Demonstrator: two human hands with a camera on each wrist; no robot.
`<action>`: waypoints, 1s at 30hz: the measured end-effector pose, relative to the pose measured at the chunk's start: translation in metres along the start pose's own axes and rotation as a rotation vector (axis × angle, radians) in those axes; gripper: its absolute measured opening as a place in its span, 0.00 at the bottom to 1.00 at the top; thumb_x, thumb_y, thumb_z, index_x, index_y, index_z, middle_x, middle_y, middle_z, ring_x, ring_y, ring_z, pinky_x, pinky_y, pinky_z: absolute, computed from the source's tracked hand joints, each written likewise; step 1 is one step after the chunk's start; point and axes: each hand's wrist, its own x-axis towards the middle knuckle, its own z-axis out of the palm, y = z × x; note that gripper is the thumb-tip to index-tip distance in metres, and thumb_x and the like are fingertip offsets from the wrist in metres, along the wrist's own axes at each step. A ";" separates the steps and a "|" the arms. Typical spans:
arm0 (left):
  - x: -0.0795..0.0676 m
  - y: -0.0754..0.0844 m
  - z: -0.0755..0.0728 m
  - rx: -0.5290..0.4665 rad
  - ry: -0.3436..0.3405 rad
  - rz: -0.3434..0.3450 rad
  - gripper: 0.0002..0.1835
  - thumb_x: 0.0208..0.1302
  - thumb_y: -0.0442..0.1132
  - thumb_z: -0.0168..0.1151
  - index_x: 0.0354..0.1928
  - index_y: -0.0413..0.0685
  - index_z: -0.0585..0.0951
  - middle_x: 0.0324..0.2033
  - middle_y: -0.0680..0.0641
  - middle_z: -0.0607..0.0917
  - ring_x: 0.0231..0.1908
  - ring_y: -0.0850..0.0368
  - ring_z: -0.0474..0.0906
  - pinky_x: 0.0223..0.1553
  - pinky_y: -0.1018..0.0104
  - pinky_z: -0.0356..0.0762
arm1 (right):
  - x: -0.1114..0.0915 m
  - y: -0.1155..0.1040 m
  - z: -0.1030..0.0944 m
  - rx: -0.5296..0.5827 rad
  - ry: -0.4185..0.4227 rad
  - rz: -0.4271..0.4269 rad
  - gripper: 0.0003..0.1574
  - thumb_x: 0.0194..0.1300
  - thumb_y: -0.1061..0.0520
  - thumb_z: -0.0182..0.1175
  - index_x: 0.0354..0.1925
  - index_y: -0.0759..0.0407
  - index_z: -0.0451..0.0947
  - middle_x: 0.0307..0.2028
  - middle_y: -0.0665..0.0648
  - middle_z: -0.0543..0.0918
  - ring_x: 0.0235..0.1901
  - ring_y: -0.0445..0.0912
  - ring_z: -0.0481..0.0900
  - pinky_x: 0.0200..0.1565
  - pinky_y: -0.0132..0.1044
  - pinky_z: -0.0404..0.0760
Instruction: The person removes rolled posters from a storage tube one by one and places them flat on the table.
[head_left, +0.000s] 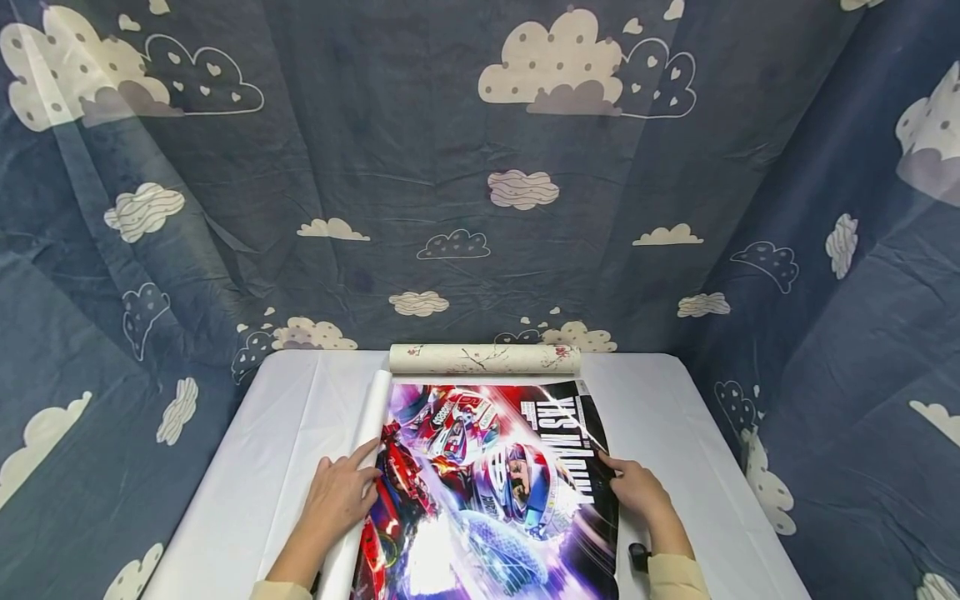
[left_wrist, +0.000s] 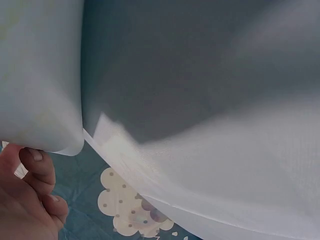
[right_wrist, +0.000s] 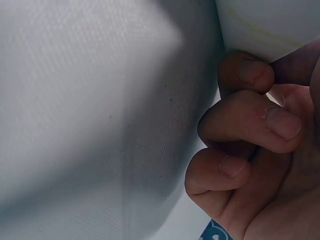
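A glossy poster with racing-helmet artwork and large white lettering lies face up, partly unrolled. Its left side is still a white roll. My left hand grips that roll, index finger stretched across it; in the left wrist view, curled fingers sit at the lower end of the pale paper. On the opposite side, my right hand pinches the poster's dark right edge. Close up in the right wrist view, bent fingers lie under the paper's white back, which is lifted off the cloth there.
A cream roll of paper with a blossom-branch print lies crosswise at the table's far edge. The table wears a white cloth. A small black object is beside my right wrist. Dark blue curtains with clouds surround the table.
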 end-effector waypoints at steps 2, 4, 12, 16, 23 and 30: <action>0.000 -0.001 0.000 -0.021 -0.003 -0.013 0.09 0.55 0.45 0.78 0.40 0.57 0.93 0.71 0.51 0.81 0.28 0.56 0.76 0.37 0.62 0.58 | 0.000 0.000 0.000 0.004 0.001 0.005 0.41 0.59 0.62 0.55 0.72 0.56 0.75 0.66 0.81 0.76 0.59 0.73 0.80 0.48 0.59 0.79; 0.000 -0.003 0.000 -0.030 -0.012 -0.023 0.10 0.55 0.49 0.80 0.38 0.58 0.91 0.71 0.50 0.80 0.28 0.56 0.76 0.37 0.62 0.58 | 0.000 0.000 0.001 0.010 0.001 0.012 0.41 0.59 0.62 0.56 0.72 0.56 0.75 0.65 0.81 0.77 0.53 0.67 0.82 0.46 0.54 0.78; 0.001 -0.009 -0.003 -0.030 -0.025 -0.039 0.13 0.53 0.49 0.82 0.40 0.59 0.90 0.71 0.47 0.79 0.30 0.53 0.80 0.36 0.61 0.58 | 0.000 0.001 0.001 0.013 0.004 0.012 0.41 0.60 0.62 0.56 0.73 0.56 0.75 0.65 0.81 0.77 0.53 0.66 0.81 0.46 0.54 0.78; 0.000 -0.012 -0.004 0.017 0.005 -0.005 0.13 0.55 0.47 0.79 0.44 0.62 0.93 0.71 0.48 0.79 0.27 0.54 0.77 0.34 0.61 0.56 | 0.000 0.001 0.002 0.013 0.004 0.013 0.41 0.60 0.62 0.56 0.73 0.56 0.74 0.66 0.81 0.77 0.54 0.66 0.81 0.48 0.57 0.78; -0.004 -0.014 -0.005 0.008 0.003 -0.006 0.11 0.57 0.42 0.74 0.43 0.61 0.94 0.72 0.55 0.80 0.24 0.58 0.68 0.34 0.62 0.53 | -0.001 0.004 0.001 0.014 0.002 0.019 0.41 0.60 0.61 0.56 0.73 0.55 0.74 0.66 0.80 0.76 0.62 0.74 0.78 0.52 0.62 0.79; -0.005 -0.018 -0.005 -0.026 0.019 -0.034 0.03 0.58 0.43 0.76 0.34 0.61 0.91 0.69 0.51 0.82 0.24 0.58 0.71 0.34 0.62 0.54 | 0.000 0.007 -0.001 0.006 0.006 0.015 0.41 0.59 0.61 0.56 0.72 0.55 0.75 0.66 0.81 0.76 0.62 0.76 0.78 0.50 0.62 0.79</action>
